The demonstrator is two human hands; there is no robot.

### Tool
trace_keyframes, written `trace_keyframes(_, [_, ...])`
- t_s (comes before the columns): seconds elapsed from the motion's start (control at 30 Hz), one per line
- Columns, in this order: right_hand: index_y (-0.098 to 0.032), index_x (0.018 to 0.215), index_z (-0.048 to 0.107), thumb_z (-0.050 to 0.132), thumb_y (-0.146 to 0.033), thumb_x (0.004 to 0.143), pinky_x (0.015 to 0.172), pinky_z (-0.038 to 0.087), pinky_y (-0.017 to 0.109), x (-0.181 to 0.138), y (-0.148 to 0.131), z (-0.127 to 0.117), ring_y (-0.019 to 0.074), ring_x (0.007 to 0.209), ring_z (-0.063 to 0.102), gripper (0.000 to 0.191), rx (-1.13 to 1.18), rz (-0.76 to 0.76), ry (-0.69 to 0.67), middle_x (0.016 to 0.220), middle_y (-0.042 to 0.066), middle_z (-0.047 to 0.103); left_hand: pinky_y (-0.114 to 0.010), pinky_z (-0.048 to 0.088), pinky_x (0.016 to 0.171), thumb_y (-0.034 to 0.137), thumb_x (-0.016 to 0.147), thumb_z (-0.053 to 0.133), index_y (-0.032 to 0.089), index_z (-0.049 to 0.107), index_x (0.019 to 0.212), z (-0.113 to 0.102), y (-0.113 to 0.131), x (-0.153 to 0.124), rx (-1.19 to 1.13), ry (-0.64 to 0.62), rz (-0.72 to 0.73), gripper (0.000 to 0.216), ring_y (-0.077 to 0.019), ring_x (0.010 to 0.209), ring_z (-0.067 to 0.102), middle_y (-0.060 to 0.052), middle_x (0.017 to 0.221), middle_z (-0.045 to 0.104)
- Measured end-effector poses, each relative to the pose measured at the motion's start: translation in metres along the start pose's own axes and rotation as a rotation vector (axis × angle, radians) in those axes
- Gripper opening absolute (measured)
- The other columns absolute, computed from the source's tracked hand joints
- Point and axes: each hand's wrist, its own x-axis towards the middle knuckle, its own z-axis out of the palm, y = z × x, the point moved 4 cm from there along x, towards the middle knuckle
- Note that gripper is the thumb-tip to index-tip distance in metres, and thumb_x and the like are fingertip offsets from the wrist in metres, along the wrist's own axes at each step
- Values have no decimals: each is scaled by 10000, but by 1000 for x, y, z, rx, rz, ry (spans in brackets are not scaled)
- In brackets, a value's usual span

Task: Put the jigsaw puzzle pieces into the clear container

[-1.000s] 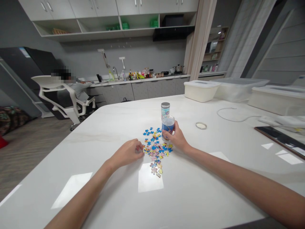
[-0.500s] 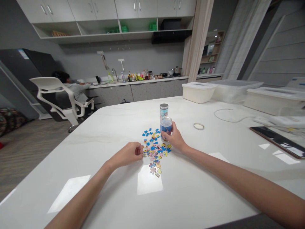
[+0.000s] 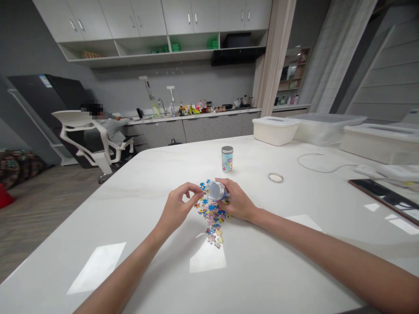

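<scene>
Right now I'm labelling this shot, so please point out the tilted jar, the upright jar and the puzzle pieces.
Tilted jar [image 3: 216, 191], head view: round end facing the camera.
Upright jar [image 3: 227, 162], head view: its label.
Puzzle pieces [image 3: 213, 214], head view: middle of the spread.

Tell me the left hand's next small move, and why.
Probably ease the left hand over the mouth of the open jar: the right hand holds it tilted toward the left fingertips, which are pinched close beside it above loose puzzle pieces. Whether they grip a piece is too small to tell.
</scene>
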Motion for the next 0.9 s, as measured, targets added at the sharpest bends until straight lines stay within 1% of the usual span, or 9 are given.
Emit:
trace_keyframes(0.07, [-217,1310,424,611,-131,744,945,462,440,-1,-5,1,272,1117,585,603,-32,-91,-37,1215,117,615,-268,428,648,278,841,617,208,657,801,1,5,-2,14,9,58,89,-141,712,579,-7,791,681])
trace_keyframes(0.13, [-215,1326,417,609,-121,735,938,466,442,-2,-8,2,274,1122,585,628,-37,-142,-56,1209,118,622,-265,438,652,232,845,604,212,655,813,3,9,-5,53,-7,119,64,-142,736,588,-8,813,677])
trace_keyframes(0.23, [-222,1348,406,619,-138,741,936,467,451,-2,-8,3,276,1129,585,649,-30,-155,-73,1228,120,620,-264,458,675,182,843,587,210,634,802,8,13,-10,142,-24,186,68,-144,755,591,-5,799,658])
trace_keyframes(0.33, [-243,1363,400,630,-164,746,954,455,465,-3,-8,3,283,1147,577,663,-40,-168,-89,1269,118,607,-285,473,699,194,863,563,209,611,785,12,14,-14,234,-37,228,94,-154,744,583,-9,772,651])
trace_keyframes(0.53, [-247,1376,387,633,-177,751,951,457,467,-3,-11,2,283,1138,583,676,-55,-209,-101,1262,113,614,-306,473,726,212,916,529,228,639,874,15,15,-17,287,-47,306,119,-156,742,593,-5,809,693])
trace_keyframes(0.63, [-230,1355,401,646,-207,777,948,460,462,-2,-11,1,281,1127,585,628,-45,-182,-84,1250,120,617,-277,461,702,195,920,516,212,602,873,9,18,-14,262,18,308,99,-138,736,585,-4,819,668])
trace_keyframes(0.73, [-206,1329,418,654,-273,804,935,468,448,-1,-6,-2,280,1092,597,580,-23,-62,-31,1220,130,621,-254,439,647,194,911,485,200,547,906,-1,14,-8,284,70,214,62,-131,721,562,-8,821,615])
trace_keyframes(0.8, [-193,1300,435,660,-315,805,925,471,431,0,0,-4,278,1073,598,558,5,63,26,1203,129,619,-255,430,636,192,892,466,194,532,905,-2,4,-4,341,-26,130,67,-135,711,554,-9,810,592])
trace_keyframes(0.9, [-189,1230,464,668,-366,789,861,488,397,1,13,-7,260,979,610,517,66,280,115,1111,107,640,-275,414,638,214,858,474,185,557,833,2,-17,-2,463,-317,29,90,-149,678,545,-8,760,576])
